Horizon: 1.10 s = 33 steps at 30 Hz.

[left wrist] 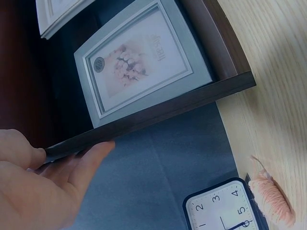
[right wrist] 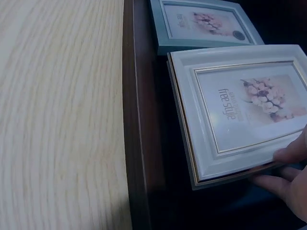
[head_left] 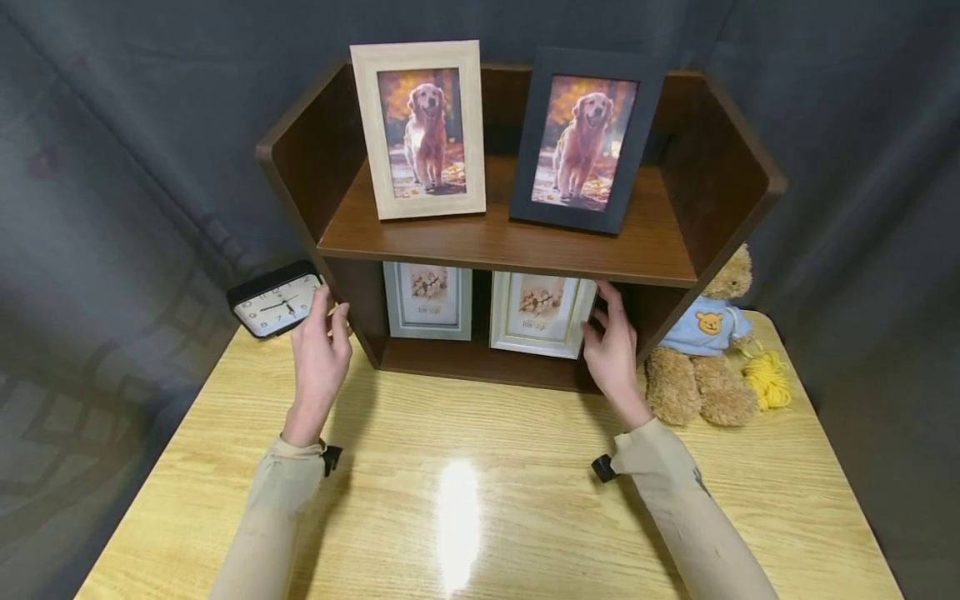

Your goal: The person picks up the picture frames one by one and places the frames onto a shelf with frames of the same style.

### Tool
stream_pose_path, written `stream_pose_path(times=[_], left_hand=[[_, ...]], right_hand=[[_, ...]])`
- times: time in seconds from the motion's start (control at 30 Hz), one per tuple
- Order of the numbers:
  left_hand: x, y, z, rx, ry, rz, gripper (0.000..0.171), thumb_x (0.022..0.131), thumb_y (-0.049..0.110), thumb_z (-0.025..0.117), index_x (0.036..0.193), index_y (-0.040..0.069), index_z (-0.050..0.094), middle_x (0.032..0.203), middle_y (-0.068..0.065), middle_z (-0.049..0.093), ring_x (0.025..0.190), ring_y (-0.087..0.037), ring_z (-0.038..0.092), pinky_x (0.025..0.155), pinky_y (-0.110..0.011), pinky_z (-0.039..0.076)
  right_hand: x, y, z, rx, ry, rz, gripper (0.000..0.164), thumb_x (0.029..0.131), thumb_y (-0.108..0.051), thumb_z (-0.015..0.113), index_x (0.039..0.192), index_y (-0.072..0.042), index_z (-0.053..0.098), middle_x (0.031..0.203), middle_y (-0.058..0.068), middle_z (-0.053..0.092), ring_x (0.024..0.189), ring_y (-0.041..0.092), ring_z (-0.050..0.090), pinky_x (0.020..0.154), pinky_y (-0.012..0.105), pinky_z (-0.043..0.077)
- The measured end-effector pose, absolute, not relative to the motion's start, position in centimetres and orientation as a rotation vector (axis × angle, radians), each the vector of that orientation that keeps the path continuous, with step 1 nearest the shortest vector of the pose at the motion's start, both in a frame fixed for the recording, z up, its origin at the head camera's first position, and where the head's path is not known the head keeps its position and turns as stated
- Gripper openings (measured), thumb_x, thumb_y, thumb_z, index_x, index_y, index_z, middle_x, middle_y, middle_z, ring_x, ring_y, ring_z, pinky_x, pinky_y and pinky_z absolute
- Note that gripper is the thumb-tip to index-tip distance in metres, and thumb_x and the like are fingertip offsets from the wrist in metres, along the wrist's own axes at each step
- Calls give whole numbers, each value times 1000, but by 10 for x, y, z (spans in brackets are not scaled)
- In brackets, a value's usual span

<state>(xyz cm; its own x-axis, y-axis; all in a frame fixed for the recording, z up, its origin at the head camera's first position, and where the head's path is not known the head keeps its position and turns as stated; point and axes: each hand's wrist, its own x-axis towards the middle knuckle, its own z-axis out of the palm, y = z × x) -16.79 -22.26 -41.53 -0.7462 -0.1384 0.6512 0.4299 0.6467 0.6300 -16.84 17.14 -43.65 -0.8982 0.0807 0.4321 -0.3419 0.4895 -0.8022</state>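
Observation:
My left hand (head_left: 322,346) is at the left side panel (left wrist: 158,112) of a brown two-tier shelf (head_left: 495,237), thumb inside and fingers along the outer face. On the lower tier, my right hand (head_left: 613,346) pinches the right edge of a white picture frame (right wrist: 189,115) with a thin gold line, thumb in front and fingers behind. Beside it stands a grey-green frame (head_left: 465,308) with a similar blossom picture. The upper tier bears a cream frame (head_left: 367,108) and a black frame (head_left: 528,150), both with a golden retriever picture.
A black-rimmed clock (head_left: 277,304) leans left of the shelf, with a fluffy pink thing (left wrist: 271,199) near it. To the right, a teddy bear (head_left: 701,333) in a blue shirt sits beside yellow yarn (head_left: 768,381). Dark curtains surround the wooden table (head_left: 375,500).

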Motion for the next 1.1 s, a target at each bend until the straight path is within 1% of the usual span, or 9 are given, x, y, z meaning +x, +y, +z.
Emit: stream_pose_path(times=[0.1, 0.4, 0.7, 0.8, 0.87, 0.97, 1.03, 1.1], left_hand=[[-168, -222, -415, -231, -2179, -1072, 25, 109, -1, 58, 133, -6, 60, 120, -28, 73, 100, -42, 76, 77, -54, 64], [-167, -220, -413, -230, -2187, -1088, 25, 108, -3, 57, 132, -7, 60, 120, -29, 72, 101, -43, 75, 77, -55, 64], [-166, -221, -414, -219, -2188, -1093, 25, 108, -3, 57, 133, -7, 60, 121, -29, 73, 102, -41, 75, 78, -54, 64], [-167, -221, -413, -214, -2181, -1102, 26, 108, -3, 57, 133, -7, 60, 122, -29, 72, 104, -43, 74, 79, -54, 64], [-167, -221, -413, -213, -2180, -1101, 26, 108, -3, 57, 133, -7, 60, 122, -30, 72, 105, -44, 74, 80, -55, 64], [-167, -221, -414, -216, -2181, -1094, 25, 108, -3, 57, 133, -7, 60, 121, -30, 72, 104, -44, 74, 79, -56, 64], [-167, -221, -414, -217, -2183, -1088, 24, 109, -2, 57, 132, -6, 60, 120, -29, 73, 102, -44, 75, 78, -52, 65], [-166, -222, -414, -216, -2187, -1091, 23, 109, -2, 57, 131, -6, 60, 118, -29, 73, 100, -43, 75, 78, -46, 65]], right_hand=[[-172, 172, -439, 205, -2324, 1389, 68, 102, 20, 49, 164, -3, 34, 165, 27, 32, 141, 51, 49, 110, 59, 50], [-179, 175, -447, 182, -2329, 1424, 68, 102, 21, 49, 164, -4, 34, 165, 29, 32, 142, 53, 47, 111, 61, 49], [-182, 179, -450, 157, -2403, 1443, 71, 105, 16, 48, 168, -8, 25, 169, 27, 25, 144, 53, 42, 106, 63, 51], [-183, 179, -450, 171, -2407, 1449, 71, 105, 16, 47, 168, -9, 24, 170, 26, 23, 145, 54, 41, 106, 64, 51], [-183, 179, -450, 177, -2406, 1446, 71, 106, 15, 47, 168, -9, 25, 171, 25, 22, 146, 54, 40, 103, 64, 52], [-183, 179, -450, 171, -2407, 1432, 70, 107, 12, 49, 168, -9, 25, 172, 23, 22, 148, 53, 37, 110, 64, 47], [-181, 178, -450, 185, -2400, 1397, 69, 107, 10, 51, 168, -9, 26, 172, 22, 24, 151, 50, 35, 116, 64, 42], [-178, 177, -450, 212, -2387, 1354, 70, 106, 8, 54, 168, -9, 27, 172, 21, 25, 154, 47, 30, 122, 64, 33]])
